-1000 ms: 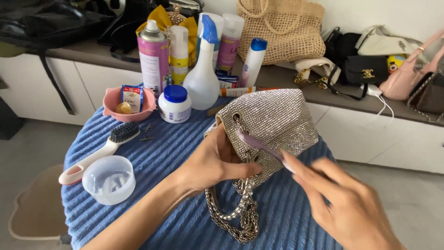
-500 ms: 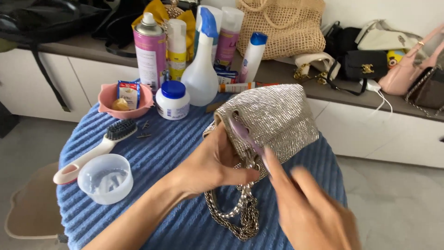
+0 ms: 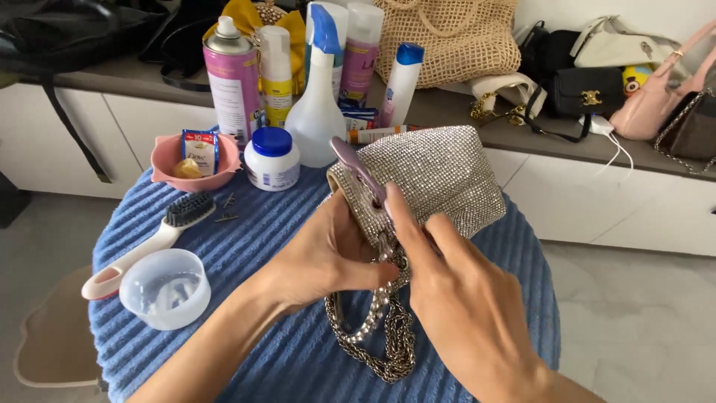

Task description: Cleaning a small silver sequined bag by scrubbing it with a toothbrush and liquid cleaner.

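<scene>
A small silver rhinestone bag point(image 3: 440, 175) is held above a round table covered in a blue ribbed towel point(image 3: 276, 231). My left hand point(image 3: 321, 257) grips the bag's open rim from the left. My right hand point(image 3: 455, 298) has its fingers on the rim by the mauve lining point(image 3: 356, 166), thumb side toward the chain. The bag's silver chain strap point(image 3: 384, 336) hangs down in a pile on the towel between my wrists.
On the table's left lie a white brush with black bristles point(image 3: 160, 231), a clear plastic cup point(image 3: 164, 287), a pink bowl point(image 3: 195, 158) and a blue-lidded jar point(image 3: 272, 157). Spray bottles point(image 3: 317, 97) stand behind. A counter holds several handbags point(image 3: 656, 89).
The view has moved closer to the bag. My right hand has moved up from below onto the bag's rim, and the opening is turned more toward me.
</scene>
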